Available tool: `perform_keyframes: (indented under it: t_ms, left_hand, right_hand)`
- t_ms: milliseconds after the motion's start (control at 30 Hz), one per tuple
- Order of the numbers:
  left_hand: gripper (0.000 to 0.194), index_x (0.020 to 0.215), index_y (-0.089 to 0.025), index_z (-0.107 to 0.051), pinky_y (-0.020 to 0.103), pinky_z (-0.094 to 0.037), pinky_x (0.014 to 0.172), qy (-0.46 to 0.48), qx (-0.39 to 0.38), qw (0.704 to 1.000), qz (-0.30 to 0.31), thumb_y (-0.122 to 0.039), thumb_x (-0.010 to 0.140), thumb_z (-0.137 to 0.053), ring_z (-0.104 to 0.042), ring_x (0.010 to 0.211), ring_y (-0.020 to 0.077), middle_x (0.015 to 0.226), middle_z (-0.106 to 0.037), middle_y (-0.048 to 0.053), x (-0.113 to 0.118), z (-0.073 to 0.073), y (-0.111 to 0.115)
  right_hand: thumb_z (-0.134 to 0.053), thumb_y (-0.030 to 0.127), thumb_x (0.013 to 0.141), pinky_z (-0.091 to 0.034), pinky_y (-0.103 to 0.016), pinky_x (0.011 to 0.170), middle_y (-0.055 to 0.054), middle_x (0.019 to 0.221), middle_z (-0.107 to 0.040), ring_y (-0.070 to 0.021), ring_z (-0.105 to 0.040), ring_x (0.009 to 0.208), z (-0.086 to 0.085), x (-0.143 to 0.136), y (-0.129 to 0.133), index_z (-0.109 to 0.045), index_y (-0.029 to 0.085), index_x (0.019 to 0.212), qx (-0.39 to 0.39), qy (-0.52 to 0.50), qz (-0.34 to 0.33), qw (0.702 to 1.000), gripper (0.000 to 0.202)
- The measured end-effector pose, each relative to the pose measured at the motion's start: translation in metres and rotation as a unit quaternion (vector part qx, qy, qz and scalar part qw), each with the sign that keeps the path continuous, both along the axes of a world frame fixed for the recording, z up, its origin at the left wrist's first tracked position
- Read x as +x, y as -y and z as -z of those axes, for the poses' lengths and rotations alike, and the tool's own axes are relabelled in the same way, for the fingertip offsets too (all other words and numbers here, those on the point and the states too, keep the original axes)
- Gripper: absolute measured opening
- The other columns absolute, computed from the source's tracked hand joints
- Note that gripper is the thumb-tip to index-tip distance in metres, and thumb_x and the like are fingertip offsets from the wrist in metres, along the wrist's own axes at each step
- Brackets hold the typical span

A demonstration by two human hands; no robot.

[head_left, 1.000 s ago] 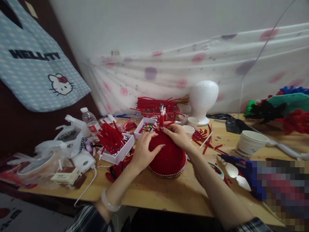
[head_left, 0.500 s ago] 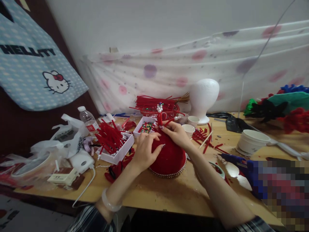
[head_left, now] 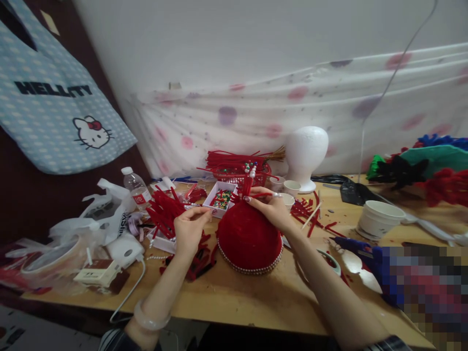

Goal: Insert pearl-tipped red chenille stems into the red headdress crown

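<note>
A red velvet hat (head_left: 248,241) with a pearl string round its rim sits on the table. Red fuzzy stems (head_left: 247,186) tipped with white and coloured beads stand up from its crown. My right hand (head_left: 272,208) is closed round the base of these stems, thumb in front. Left of the hat, my left hand (head_left: 190,229) is raised with thumb and fingertips pinched together; what they hold, if anything, is too small to name. Behind that hand lies a bundle of red bead-ended stems (head_left: 163,209) in a white box, partly hidden. A second white box (head_left: 216,210) holds colourful small pieces.
A white foam head (head_left: 306,156), paper cups (head_left: 378,219) and a red basket (head_left: 237,176) of stems stand behind. Right lies a blue glue gun (head_left: 360,247). A water bottle (head_left: 136,187), plastic bags (head_left: 106,209) and a white charger (head_left: 126,247) crowd the left.
My left hand has moved left off the hat's crown toward the box of stems, its fingers now pinched. My right hand stays at the stems' base.
</note>
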State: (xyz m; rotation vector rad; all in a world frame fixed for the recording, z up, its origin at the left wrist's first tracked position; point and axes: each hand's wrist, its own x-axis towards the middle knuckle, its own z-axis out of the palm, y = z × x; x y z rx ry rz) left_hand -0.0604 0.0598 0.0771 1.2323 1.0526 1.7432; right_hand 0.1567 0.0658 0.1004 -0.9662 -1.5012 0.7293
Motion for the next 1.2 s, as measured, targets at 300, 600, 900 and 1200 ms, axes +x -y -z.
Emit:
perform_keyframes:
  t_ms: [300,600,900,1200]
  left_hand:
    - [0.04,0.067,-0.015,-0.071,0.02,-0.051,0.068,0.139,-0.06,0.984,0.095,-0.036,0.04,-0.092,-0.064,0.064,0.0086,0.065,-0.071,-0.002,0.006,-0.007,0.013]
    - [0.032,0.068,-0.014,-0.069,0.026,-0.057,0.078,0.211,-0.109,0.94,0.246,-0.034,0.054,-0.09,-0.068,0.068,0.0114,0.066,-0.07,-0.001,0.032,-0.028,0.056]
    - [0.03,0.071,-0.015,-0.072,0.029,-0.059,0.077,0.22,-0.147,0.926,0.27,-0.036,0.058,-0.088,-0.071,0.074,0.0169,0.068,-0.071,0.002,0.052,-0.031,0.091]
    - [0.03,0.074,-0.016,-0.074,0.023,-0.059,0.076,0.26,-0.214,0.909,0.248,-0.031,0.054,-0.09,-0.072,0.072,0.0127,0.076,-0.077,0.002,0.061,-0.011,0.099]
  right_hand:
    - [-0.073,0.037,0.07,-0.055,-0.036,0.079,-0.006,0.088,-0.074,-0.0202,-0.07,0.081,0.001,0.005,0.003,-0.067,0.018,0.093,0.01,-0.022,0.022,0.999,0.03]
    - [-0.066,0.03,0.083,-0.056,-0.032,0.073,-0.005,0.09,-0.072,-0.0169,-0.068,0.079,0.0,-0.011,0.099,-0.066,0.022,0.098,0.075,0.043,0.115,0.99,0.017]
    - [-0.064,0.016,0.085,-0.057,-0.023,0.067,0.0,0.084,-0.075,-0.0137,-0.07,0.071,0.017,-0.038,0.115,-0.07,0.025,0.094,0.152,0.072,0.131,0.977,0.014]
    - [-0.061,0.019,0.088,-0.05,-0.022,0.054,0.001,0.066,-0.065,-0.0117,-0.061,0.056,0.029,-0.008,0.137,-0.067,0.023,0.085,0.098,0.031,0.173,0.979,0.007]
